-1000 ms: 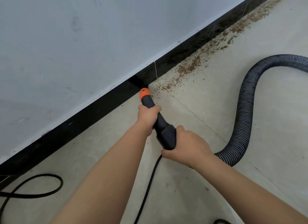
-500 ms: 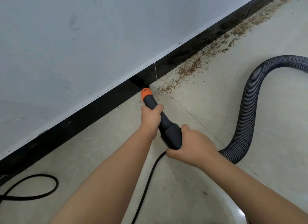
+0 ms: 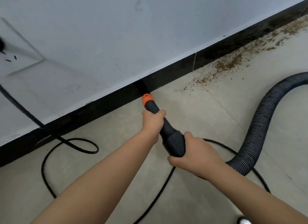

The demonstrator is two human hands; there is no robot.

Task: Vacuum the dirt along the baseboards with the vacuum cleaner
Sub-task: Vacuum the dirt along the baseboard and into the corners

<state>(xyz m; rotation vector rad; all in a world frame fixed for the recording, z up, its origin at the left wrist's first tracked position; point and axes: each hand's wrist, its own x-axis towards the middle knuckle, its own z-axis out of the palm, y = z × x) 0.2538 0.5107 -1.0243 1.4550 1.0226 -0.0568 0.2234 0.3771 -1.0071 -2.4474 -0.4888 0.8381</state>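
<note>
Nearest the camera, a black power cord point(image 3: 50, 158) loops over the floor point(image 3: 216, 117) on the left and passes under both forearms. The right hand point(image 3: 191, 158) wraps the wide rear end of the black vacuum nozzle point(image 3: 166, 132), its grip curled firmly round the body where the ribbed hose point(image 3: 260, 123) joins; the hose curves away to the right and off the frame. A little farther on, the left hand point(image 3: 152, 122) holds the narrow neck of the same nozzle, fingers closed round it.

The orange tip point(image 3: 147, 98) points at the foot of the black baseboard point(image 3: 100, 105), touching it or just beside it; which cannot be told. The floor along the baseboard to the left of the tip looks mostly free of grit.

Far right, a band of brown dirt point(image 3: 228, 65) lies along the baseboard, thinning to scattered specks near the nozzle and thickening toward the far right corner. On the wall at the far left, a socket plate point(image 3: 18, 55) carries the plugged cord.

The step in hand appears to be the sweep along the wall, roughly midway. The next move likely calls for sliding the tip rightward, low against the baseboard's foot, into the dirt, with enough hose slack to follow.
</note>
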